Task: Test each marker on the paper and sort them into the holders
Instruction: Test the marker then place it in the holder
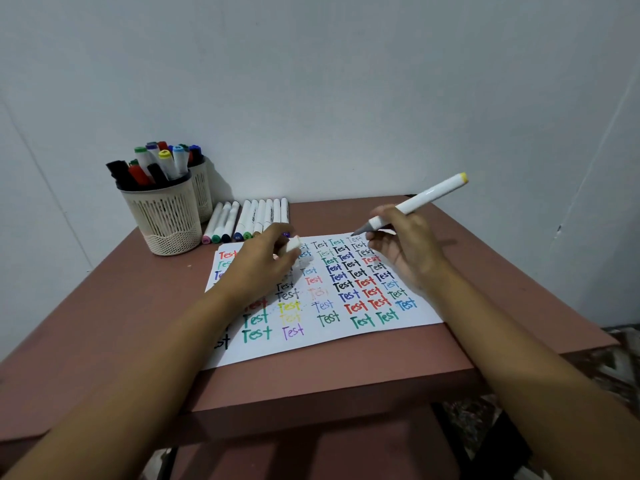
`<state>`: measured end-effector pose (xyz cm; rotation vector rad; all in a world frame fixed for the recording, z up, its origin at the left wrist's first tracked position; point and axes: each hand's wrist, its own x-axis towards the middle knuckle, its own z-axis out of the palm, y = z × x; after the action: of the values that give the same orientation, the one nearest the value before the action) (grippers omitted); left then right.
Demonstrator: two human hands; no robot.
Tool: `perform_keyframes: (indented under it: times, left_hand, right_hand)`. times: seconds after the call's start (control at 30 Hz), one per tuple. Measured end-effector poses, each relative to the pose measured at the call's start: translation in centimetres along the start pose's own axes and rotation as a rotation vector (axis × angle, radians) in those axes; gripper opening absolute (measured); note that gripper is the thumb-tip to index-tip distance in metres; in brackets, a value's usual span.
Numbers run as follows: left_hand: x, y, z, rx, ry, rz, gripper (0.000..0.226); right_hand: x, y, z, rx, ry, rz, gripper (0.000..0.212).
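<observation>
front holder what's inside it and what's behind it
Inside the front holder stand markers with black, red, green, yellow and light blue caps; their lower ends are mostly hidden by its wall. Behind it a second holder shows only partly, so its contents are mostly covered.

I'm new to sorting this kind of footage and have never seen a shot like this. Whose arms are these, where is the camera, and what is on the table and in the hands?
There is no machine here. The single picture comes from a camera worn on a person's head, looking forward and down, so both arms are that person's own. The right hand grips a white marker with a yellow end, its grey tip down by the far edge of the paper. The left hand pinches what looks like its white cap. The paper, covered with the word Test in many colours, lies on a reddish-brown table. At the back left stand a front holder and a rear holder, both holding markers. Beside them a row of markers lies flat.
</observation>
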<state>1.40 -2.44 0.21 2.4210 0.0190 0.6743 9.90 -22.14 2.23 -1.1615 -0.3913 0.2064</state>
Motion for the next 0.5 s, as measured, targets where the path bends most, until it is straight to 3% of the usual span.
perform_keyframes:
  times: [0.17, 0.5]
  left_hand:
    - [0.1, 0.5, 0.2, -0.002, -0.043, 0.045, 0.023]
    - [-0.1, 0.5, 0.5, -0.023, -0.031, 0.146, 0.020]
  right_hand:
    - [-0.2, 0.8, 0.7, -0.069, -0.184, 0.056, 0.011]
    - [0.0, 1.7, 1.2, -0.096, -0.269, 0.049, 0.009]
